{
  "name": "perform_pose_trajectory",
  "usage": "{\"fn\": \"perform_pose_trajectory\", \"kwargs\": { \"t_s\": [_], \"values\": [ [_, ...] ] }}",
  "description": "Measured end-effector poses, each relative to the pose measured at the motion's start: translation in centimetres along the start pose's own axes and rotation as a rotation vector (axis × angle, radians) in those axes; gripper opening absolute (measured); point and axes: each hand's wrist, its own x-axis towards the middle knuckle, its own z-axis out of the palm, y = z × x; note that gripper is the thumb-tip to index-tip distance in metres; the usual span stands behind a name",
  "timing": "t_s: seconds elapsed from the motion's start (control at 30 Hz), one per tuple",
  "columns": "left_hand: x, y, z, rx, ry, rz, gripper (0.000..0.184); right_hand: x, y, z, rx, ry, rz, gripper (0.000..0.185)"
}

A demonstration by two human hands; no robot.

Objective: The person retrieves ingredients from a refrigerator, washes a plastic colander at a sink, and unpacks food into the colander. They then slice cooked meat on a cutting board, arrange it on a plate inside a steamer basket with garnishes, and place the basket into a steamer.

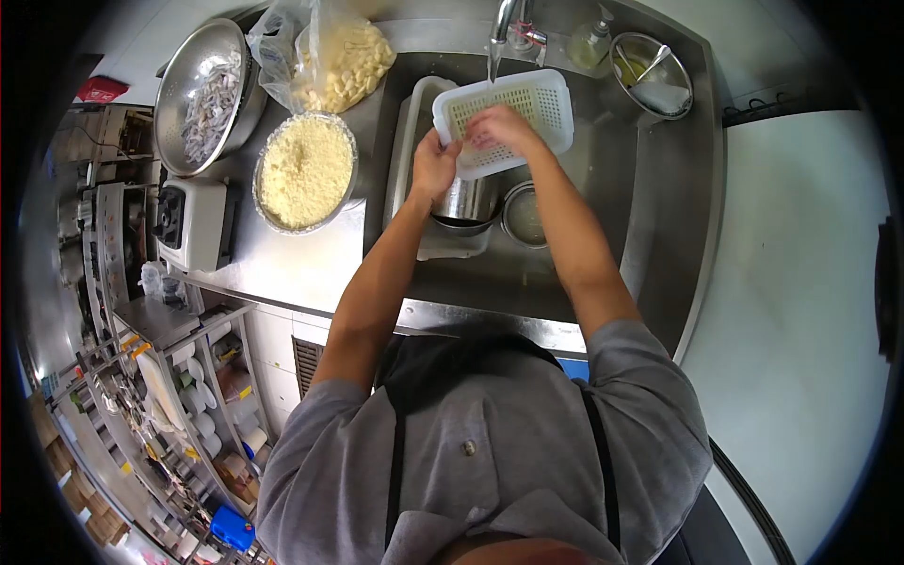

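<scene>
A white perforated plastic basket (557,132) is tilted under the faucet (503,24) in the sink, with water running down into it. My left hand (435,166) grips the basket's left rim, the thumb at its edge. Inside the basket is my right hand (499,130), its fingers smeared by motion against the mesh bottom; whether they hold anything is not visible. Beneath the basket stands a metal pot (466,200), partly hidden. Beside it lies a round metal bowl or strainer (524,217). A pale plastic tub (401,155) sits along the sink's left side.
Left of the sink are a metal bowl of crumbly yellow food (304,171), a colander (231,155) of greyish seafood, a plastic bag (315,56) of pale yellow pieces and a white appliance (200,221). A soap bottle (590,42) and metal bowl (680,108) stand at the back right.
</scene>
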Motion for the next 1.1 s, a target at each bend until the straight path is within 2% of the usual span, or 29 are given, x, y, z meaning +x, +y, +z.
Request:
{"fn": "perform_pose_trajectory", "kwargs": {
  "t_s": [0.07,0.1,0.17,0.23,0.3,0.37,0.4,0.47,0.5,0.53,0.57,0.6,0.67,0.7,0.77,0.83,0.9,0.93,0.97,1.0,1.03,1.07,1.1],
  "values": [
    [-0.1,0.5,-0.3,-0.040,-0.002,-0.030,0.028,-0.3,-0.2,-1.8,0.266,0.205,0.081,0.019],
    [0.0,1.1,-0.2,0.003,-0.002,0.030,0.027,-0.1,-0.4,-1.3,0.269,0.209,0.079,0.019],
    [-0.4,0.4,0.1,0.042,-0.008,0.071,0.026,-0.2,-0.1,0.4,-0.132,-0.043,-0.083,0.019],
    [0.5,-0.9,-0.8,0.250,-0.032,0.091,0.024,0.7,1.2,-2.7,-0.214,-0.026,-0.082,0.019],
    [-0.5,1.2,-1.2,0.274,0.000,0.089,0.023,1.0,1.5,-3.7,-0.288,-0.023,-0.092,0.020],
    [-0.4,1.9,-1.3,0.288,0.023,0.091,0.023,0.2,1.6,-3.7,-0.759,0.220,-0.087,0.023],
    [0.3,1.3,-1.1,0.337,0.050,0.140,0.023,0.0,2.0,-1.4,-0.758,0.267,-0.189,0.031],
    [1.0,-0.1,-0.8,0.383,0.068,0.189,0.023,-0.8,4.1,4.0,-0.578,0.220,-0.379,0.043],
    [1.5,-0.7,-0.8,0.257,0.080,0.181,0.027,-3.0,3.0,6.1,-0.545,0.240,-0.637,0.058],
    [1.6,-0.8,-1.0,0.134,0.095,0.168,0.032,-3.4,3.9,5.0,-0.749,0.276,-0.622,0.062],
    [0.9,-1.3,-1.1,0.139,0.096,0.157,0.032,-4.4,5.1,4.3,-0.949,0.303,-0.595,0.067],
    [0.2,-1.6,-1.0,0.162,0.114,0.180,0.031,-4.9,5.4,4.4,-0.943,0.297,-0.591,0.067],
    [0.4,-1.5,-0.6,0.181,0.121,0.222,0.030,-5.3,5.4,3.8,-1.059,0.537,-0.318,0.065],
    [0.0,-1.9,-0.4,0.264,0.131,0.236,0.030,-6.2,5.5,4.6,-1.059,0.540,-0.304,0.065],
    [0.5,-2.1,0.1,0.343,0.137,0.266,0.030,-6.6,4.9,6.1,-0.928,0.318,-0.628,0.058],
    [0.2,-1.9,0.1,0.248,0.149,0.261,0.015,-6.5,5.4,4.3,-1.033,0.320,-0.596,0.059],
    [0.3,-1.5,0.6,0.326,0.157,0.244,0.015,-6.4,3.9,3.1,-1.152,0.654,-0.350,0.060],
    [0.5,-2.0,0.7,0.283,0.155,0.268,0.019,-5.7,4.5,3.8,-1.115,0.556,-0.410,0.060],
    [1.0,-2.4,0.9,0.240,0.148,0.296,0.023,-5.2,5.2,4.5,-0.988,0.417,-0.568,0.055],
    [1.7,-2.7,0.7,0.237,0.142,0.303,0.023,-5.7,5.0,4.2,-1.038,0.429,-0.643,0.050],
    [1.9,-3.1,0.2,0.157,0.126,0.212,0.022,-6.5,4.9,3.9,-1.085,0.432,-0.715,0.045],
    [2.0,-3.7,-0.3,0.077,0.114,0.121,0.021,-7.0,4.7,2.9,-1.083,0.429,-0.715,0.045],
    [2.4,-3.1,-0.2,0.077,0.119,0.130,0.021,-6.8,4.7,0.9,-1.099,0.558,-0.650,0.049]
  ]
}}
